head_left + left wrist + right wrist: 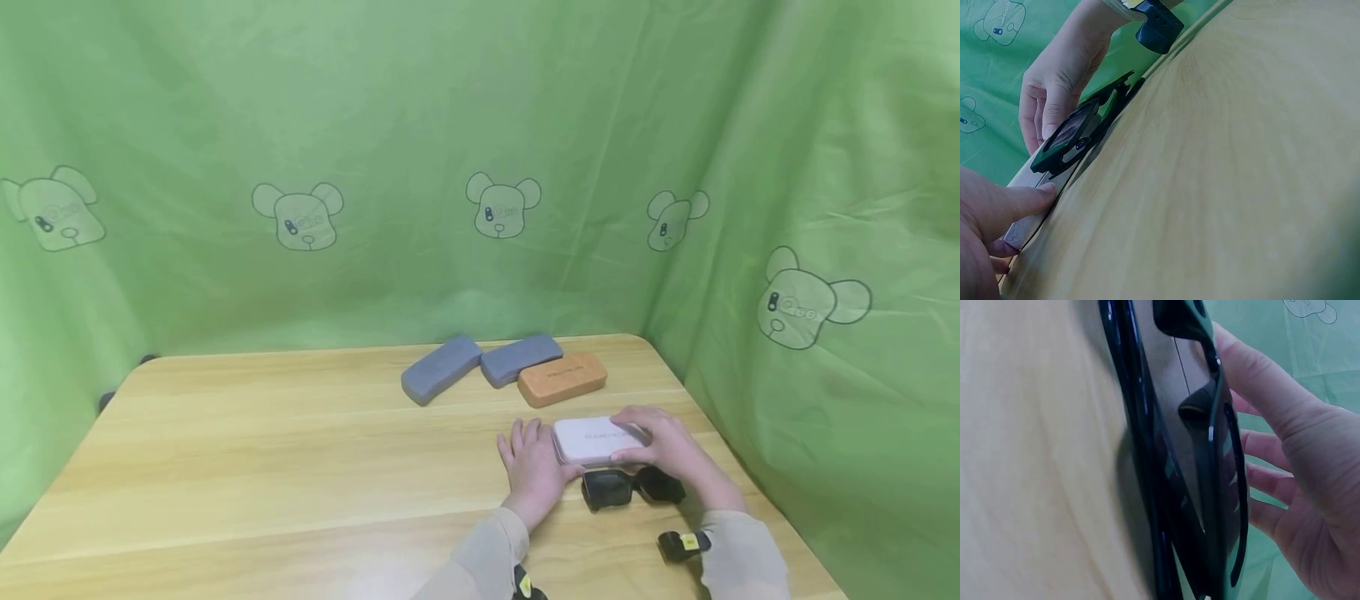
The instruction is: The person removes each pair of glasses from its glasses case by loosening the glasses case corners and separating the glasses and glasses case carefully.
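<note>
A closed white glasses case [588, 440] with lettering on its lid lies on the right part of the table. My right hand [663, 446] grips its right end, thumb on the near side and fingers over the far edge. At the left end, my left hand [536, 471] rests with its fingers spread, and the thumb [1032, 203] touches the near side of the case. Black sunglasses [609, 489] stand on the table just in front of the case, overlapping it in both wrist views.
Behind the case lie an orange glasses case [562, 381] and two blue-grey ones, one in the middle [517, 360] and one at the left [441, 371]. Green curtains [405, 275] enclose the back and sides of the wooden table [262, 467].
</note>
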Demonstrator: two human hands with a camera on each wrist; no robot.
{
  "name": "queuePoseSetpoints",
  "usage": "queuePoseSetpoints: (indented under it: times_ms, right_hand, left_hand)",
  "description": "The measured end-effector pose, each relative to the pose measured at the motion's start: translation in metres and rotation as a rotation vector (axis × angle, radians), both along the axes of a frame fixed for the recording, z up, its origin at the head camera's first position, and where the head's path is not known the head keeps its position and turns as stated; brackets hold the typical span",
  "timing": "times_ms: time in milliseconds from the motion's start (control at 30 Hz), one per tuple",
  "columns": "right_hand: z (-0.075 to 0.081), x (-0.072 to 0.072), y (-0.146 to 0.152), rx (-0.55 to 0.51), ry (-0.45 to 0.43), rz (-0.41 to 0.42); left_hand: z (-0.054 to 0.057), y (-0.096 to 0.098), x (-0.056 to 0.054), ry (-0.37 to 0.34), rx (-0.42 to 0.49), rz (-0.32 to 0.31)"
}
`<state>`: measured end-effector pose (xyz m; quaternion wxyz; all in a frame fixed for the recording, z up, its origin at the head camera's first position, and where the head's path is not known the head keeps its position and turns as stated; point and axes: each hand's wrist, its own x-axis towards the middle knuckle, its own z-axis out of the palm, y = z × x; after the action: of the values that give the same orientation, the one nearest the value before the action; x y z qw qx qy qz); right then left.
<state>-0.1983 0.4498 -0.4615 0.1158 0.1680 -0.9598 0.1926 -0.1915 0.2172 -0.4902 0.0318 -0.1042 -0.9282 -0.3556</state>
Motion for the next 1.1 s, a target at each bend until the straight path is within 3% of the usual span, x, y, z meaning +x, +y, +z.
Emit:
queuePoseSetpoints:
  times_ms: [333, 667, 867, 1100]
  right_hand:
    - [0.004, 0.002, -0.002, 0.029, -0.024, 0.008]
    - [0.014, 0.005, -0.006, 0.016, -0.068, 0.002]
    - [0.024, 0.007, -0.007, -0.001, -0.064, -0.035]
    - [0.033, 0.010, -0.008, 0.010, -0.003, -0.088]
  left_hand:
    - [0.001, 0.000, 0.000, -0.012, 0.001, -0.009]
    - [0.012, -0.009, -0.005, -0.046, -0.019, -0.040]
    - [0.027, -0.022, -0.016, -0.031, -0.050, -0.040]
    - [0.045, -0.035, -0.024, -0.015, 0.068, -0.017]
